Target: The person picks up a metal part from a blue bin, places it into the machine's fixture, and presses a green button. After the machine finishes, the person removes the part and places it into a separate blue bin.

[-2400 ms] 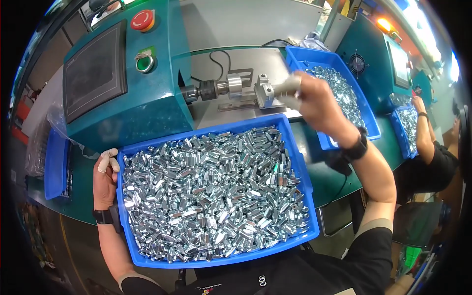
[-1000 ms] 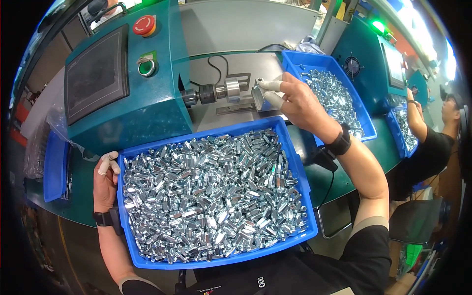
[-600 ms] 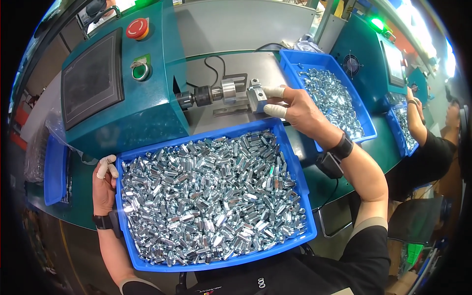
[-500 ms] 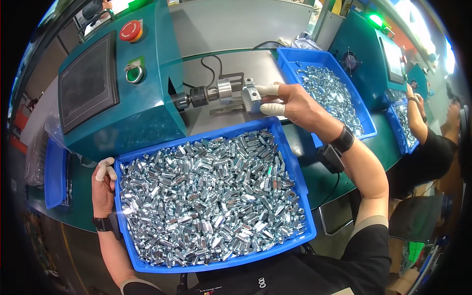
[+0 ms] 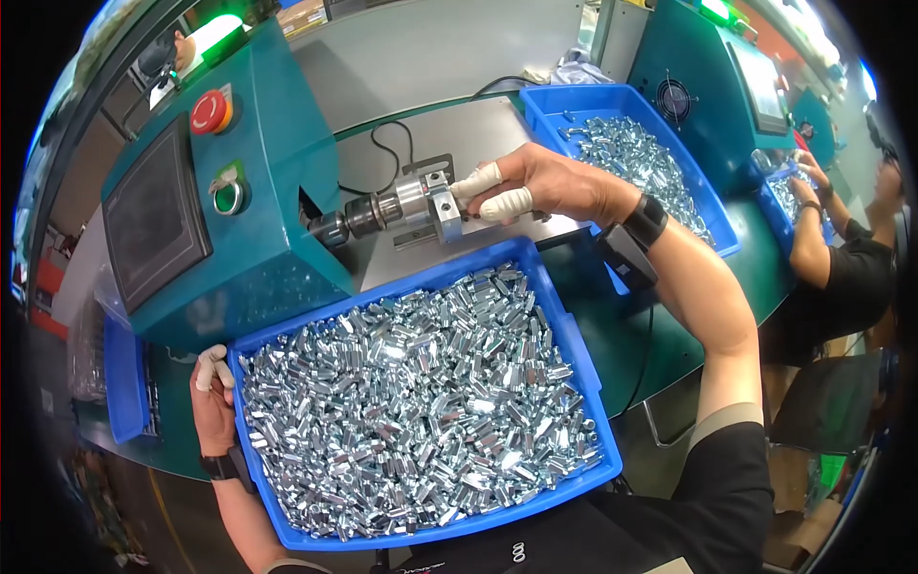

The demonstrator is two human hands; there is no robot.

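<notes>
My right hand (image 5: 550,187), with pale finger cots on thumb and index finger, reaches to the right side of a metal clamp block (image 5: 444,209). Its fingers are closed in a pinch, and what lies between them is hidden. The block sits against a round metal collar (image 5: 414,199), in line with a dark chuck (image 5: 363,216) on the green machine. At the left rim of a large blue tray (image 5: 588,383), my left hand (image 5: 212,407) rests with curled, capped fingers; their contents cannot be made out. Shiny hexagonal metal pieces (image 5: 411,402) fill the tray.
The green machine (image 5: 258,277) carries a dark screen (image 5: 153,215), a red stop button (image 5: 210,112) and a green button (image 5: 228,197). Another blue tray (image 5: 722,225) of metal pieces stands at right. Beyond it, a co-worker's arm (image 5: 813,239) reaches into a smaller tray.
The clamp block has gone left and now meets the collar, with my right hand following it. My left hand stays at the tray rim. The whole view has shifted slightly.
</notes>
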